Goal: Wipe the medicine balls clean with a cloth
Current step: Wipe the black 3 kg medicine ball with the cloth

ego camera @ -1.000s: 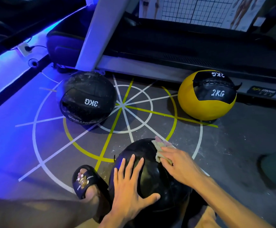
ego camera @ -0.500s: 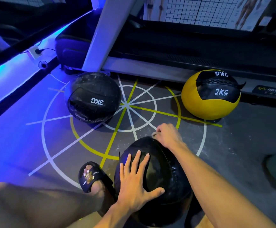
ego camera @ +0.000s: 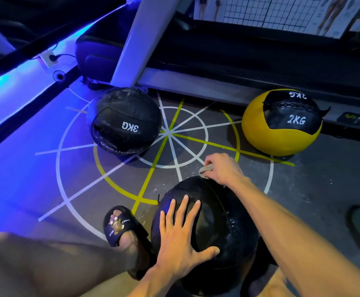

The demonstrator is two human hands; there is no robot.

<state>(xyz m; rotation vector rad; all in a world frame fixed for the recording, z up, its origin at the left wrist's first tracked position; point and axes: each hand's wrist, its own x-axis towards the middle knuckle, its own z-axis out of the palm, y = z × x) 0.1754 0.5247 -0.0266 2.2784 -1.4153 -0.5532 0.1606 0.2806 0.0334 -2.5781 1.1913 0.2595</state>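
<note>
We see the main risk as the near black ball (ego camera: 207, 232) rolling; it sits on the floor (ego camera: 324, 189) between our legs, held only by a flat palm, and the wiping push comes at its far top edge, so a hard stroke away from us could spin it out from under the left hand (ego camera: 181, 239) toward the floor markings; the sandal (ego camera: 119, 226) just left of those fingers blocks one side only. Second risk: the cloth (ego camera: 205, 169) is bunched small, so it may slip out or skim w/o cleaning much; we'd judge the far side, hidden from us, easy to miss.

Left hand lies flat on the near upper face of the ball, fingers (ego camera: 184, 207) straight and spread, thumb out to the right, pressing, not gripping. Right hand (ego camera: 222, 168) reaches over the top, arm crossing the ball's right shoulder, wrist bent down; its fingers are curled round the cloth, only a scrap showing at the left of the knuckles; probably touching the ball's rim, tho the view is poor there.

Beyond the right fingers, well apart: 3KG ball (ego camera: 125, 123) to the far left, dusty-looking; yellow 2KG ball (ego camera: 282, 125) to the far right; both appear not yet wiped.
</note>
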